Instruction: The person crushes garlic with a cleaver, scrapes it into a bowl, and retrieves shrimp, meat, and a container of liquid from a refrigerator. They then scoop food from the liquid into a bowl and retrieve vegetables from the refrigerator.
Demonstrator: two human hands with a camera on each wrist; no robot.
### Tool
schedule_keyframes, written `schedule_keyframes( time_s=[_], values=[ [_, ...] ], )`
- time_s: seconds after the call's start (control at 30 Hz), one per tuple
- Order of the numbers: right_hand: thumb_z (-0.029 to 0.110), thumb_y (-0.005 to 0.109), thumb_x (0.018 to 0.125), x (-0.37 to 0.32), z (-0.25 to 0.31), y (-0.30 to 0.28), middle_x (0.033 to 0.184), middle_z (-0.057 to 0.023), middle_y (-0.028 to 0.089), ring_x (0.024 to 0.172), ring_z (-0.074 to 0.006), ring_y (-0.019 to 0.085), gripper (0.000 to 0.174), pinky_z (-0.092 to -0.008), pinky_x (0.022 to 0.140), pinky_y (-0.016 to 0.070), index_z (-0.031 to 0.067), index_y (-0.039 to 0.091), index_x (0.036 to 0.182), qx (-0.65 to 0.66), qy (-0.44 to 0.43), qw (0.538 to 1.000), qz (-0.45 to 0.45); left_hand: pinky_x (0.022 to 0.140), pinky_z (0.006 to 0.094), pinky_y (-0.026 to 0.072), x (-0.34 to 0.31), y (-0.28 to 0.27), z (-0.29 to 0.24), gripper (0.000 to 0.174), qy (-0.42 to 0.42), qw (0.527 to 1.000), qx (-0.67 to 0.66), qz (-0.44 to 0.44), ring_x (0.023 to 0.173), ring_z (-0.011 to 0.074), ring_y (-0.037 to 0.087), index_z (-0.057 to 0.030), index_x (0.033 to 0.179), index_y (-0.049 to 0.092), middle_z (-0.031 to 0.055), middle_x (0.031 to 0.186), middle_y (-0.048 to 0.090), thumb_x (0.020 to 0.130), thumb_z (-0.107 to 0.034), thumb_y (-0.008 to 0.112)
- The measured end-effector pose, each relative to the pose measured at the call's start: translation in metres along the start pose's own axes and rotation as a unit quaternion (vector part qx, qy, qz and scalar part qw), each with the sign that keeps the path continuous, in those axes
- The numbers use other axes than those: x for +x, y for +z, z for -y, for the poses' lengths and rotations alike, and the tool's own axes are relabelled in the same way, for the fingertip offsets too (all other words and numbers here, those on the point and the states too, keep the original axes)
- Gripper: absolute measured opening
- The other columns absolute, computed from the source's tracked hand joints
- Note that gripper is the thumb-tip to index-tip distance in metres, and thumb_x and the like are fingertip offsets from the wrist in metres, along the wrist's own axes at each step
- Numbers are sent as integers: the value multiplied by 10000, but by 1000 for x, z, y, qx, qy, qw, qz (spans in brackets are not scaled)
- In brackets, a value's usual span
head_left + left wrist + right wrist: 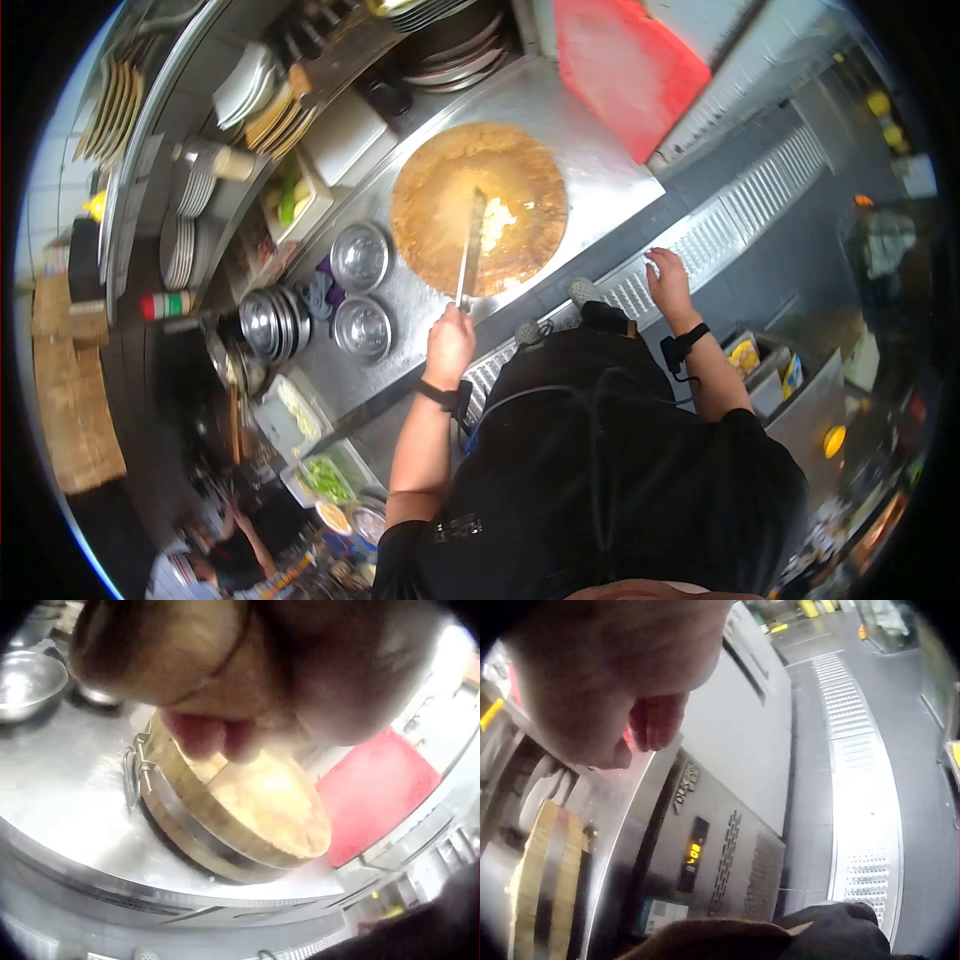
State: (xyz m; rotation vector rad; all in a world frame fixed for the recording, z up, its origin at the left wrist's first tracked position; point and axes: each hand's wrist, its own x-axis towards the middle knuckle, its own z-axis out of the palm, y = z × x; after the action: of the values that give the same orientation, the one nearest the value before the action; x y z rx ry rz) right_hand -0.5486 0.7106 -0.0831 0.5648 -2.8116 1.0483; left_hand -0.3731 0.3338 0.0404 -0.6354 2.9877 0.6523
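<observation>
My left hand (450,345) grips the handle of a cleaver (474,235), whose blade reaches out over a round wooden chopping block (425,225). Beside the blade, a small heap of pale chopped food (495,222) lies on the wet block. In the left wrist view, curled fingers (202,739) fill the top and hide most of the cleaver; below them shows the block's metal band. Off to the right of the block, my right hand (670,285) hangs in the air with loosely bent fingers, holding nothing. The right wrist view has this hand (622,675) near the counter's edge.
Two steel bowls (360,257) stand left of the block on the steel counter (610,200). A red cutting board (625,75) lies at the back right. Shelves with stacked plates (180,250) run along the left. Floor grating (690,245) lies below; another person (215,560) is at lower left.
</observation>
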Motion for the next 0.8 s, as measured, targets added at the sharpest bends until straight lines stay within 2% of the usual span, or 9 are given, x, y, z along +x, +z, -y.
schedule_keyframes(
  time_s=[0.03,0.13,0.2,0.4,0.47,0.5,0.57,0.67,0.8],
  values=[
    [17,675,803,-19,-4,0,1106,-173,658,1047,-361,608,228,-430,928,496,17,686,1031,-6,11,1000,-11,642,530,516,5,-1,8,120,38,999,10,3,733,459,646,27,899,568,269,749,642,908,-92,561],
    [48,665,813,-80,20,-2,1111,-165,660,1076,-355,604,232,-424,976,483,29,686,1043,12,159,987,2,618,495,482,5,-26,11,104,45,997,-63,23,704,438,624,31,858,573,260,722,618,898,-62,549],
    [61,666,815,-124,34,7,1098,-173,662,1087,-363,601,235,-424,966,487,36,690,1047,51,282,958,-23,608,506,454,11,-17,33,132,134,989,-49,39,673,447,590,32,832,558,251,697,597,909,-73,536],
    [171,662,833,-266,79,28,1097,-190,676,1079,-368,616,280,-438,951,493,36,697,1076,-18,373,920,-116,710,534,456,33,-29,47,199,216,976,8,39,816,529,573,98,862,571,341,822,610,929,-83,520],
    [253,678,854,-333,115,43,1115,-213,676,1058,-372,633,344,-431,933,502,24,687,1111,87,516,852,-18,722,539,448,48,-33,65,213,249,965,50,70,829,532,567,110,875,574,356,844,607,937,-86,516],
    [362,686,869,-350,125,45,1111,-205,688,999,-325,676,439,-413,880,526,13,676,1135,141,535,833,11,740,539,449,52,-39,67,222,278,958,18,68,838,531,582,123,932,567,365,859,605,939,-94,517],
    [405,673,885,-377,149,48,1088,-168,698,904,-260,699,480,-387,807,547,9,669,1157,332,576,747,-8,739,538,448,46,-44,58,234,238,969,36,63,834,525,587,133,937,568,361,848,611,934,-97,523],
    [402,662,896,-408,156,81,1041,-138,697,812,-210,694,497,-368,730,557,-3,655,1184,398,577,711,-58,748,537,448,65,-26,75,240,230,963,80,119,818,530,572,138,956,569,354,851,616,934,-96,522],
    [397,659,898,-416,143,88,994,-140,692,760,-209,680,500,-347,683,550,-10,649,1188,429,605,667,-78,811,532,457,65,-27,61,262,279,955,77,71,910,527,583,128,1016,591,382,976,610,945,-110,508]
  ],
)
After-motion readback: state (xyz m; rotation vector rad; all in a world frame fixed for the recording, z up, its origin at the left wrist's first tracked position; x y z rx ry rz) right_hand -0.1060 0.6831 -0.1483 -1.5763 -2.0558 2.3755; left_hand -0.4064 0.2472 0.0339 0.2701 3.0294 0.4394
